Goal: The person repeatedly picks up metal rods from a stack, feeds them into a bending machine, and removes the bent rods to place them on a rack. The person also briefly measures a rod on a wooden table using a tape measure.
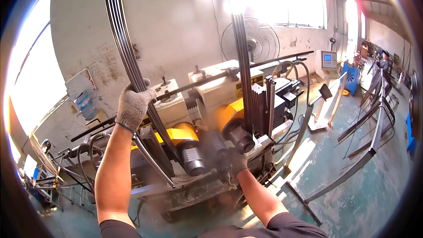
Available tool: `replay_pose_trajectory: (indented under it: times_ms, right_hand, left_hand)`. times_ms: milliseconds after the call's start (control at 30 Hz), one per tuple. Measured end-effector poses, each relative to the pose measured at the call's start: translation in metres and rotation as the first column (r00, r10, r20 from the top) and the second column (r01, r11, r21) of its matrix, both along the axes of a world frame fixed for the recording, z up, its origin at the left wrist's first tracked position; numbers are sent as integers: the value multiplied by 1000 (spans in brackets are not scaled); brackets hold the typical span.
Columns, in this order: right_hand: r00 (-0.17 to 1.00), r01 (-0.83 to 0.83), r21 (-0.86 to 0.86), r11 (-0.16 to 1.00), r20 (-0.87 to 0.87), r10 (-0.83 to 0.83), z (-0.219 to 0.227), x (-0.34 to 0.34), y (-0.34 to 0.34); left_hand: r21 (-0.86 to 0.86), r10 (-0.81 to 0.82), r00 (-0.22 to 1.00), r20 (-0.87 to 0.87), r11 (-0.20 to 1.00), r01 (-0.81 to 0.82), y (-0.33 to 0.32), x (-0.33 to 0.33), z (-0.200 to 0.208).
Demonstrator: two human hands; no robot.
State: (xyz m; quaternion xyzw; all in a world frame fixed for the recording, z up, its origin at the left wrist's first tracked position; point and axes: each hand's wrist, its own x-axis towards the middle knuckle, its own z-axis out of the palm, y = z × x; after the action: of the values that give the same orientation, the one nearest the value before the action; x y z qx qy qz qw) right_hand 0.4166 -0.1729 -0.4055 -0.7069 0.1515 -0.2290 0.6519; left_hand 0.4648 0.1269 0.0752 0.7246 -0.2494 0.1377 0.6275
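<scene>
My left hand (133,107), in a grey knit glove, closes around a bundle of long, thin metal bars (120,28) that slants down into the machine. Just right of the bundle's lower end sits a ridged metal cylinder (192,158) under a yellow cover (183,135). My right hand (238,162), in a dark glove, reaches to the front middle of the machine, by a dark blurred part (217,150). Its fingers are smeared and partly hidden. Above it a second ridged cylinder (240,137) shows, with another upright bundle of bars (239,39) behind.
A horizontal rod (198,82) crosses the machine behind the bars. A control box with a screen (327,60) stands at the right, and a large fan (250,42) behind. Long bars hang on a rack (376,136) at far right. A curved hose (152,161) hangs by my left wrist.
</scene>
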Motion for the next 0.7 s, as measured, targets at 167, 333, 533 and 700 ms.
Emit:
replay_pose_trajectory:
  times_ms: [167,333,533,700]
  right_hand:
    - [999,-33,-195,980,24,39,-6,0,18]
    - [983,-108,-671,734,-184,-23,10,8,6]
    - [985,96,125,987,-153,-77,-11,21,9]
    - [987,-157,-32,987,23,158,7,14,29]
  left_hand:
    - [41,108,993,40,993,-110,17,-8,3]
    - [96,174,973,152,977,-190,7,-21,11]
    - [62,126,990,68,990,-131,6,-9,10]
    - [120,222,960,173,962,-244,15,-27,17]
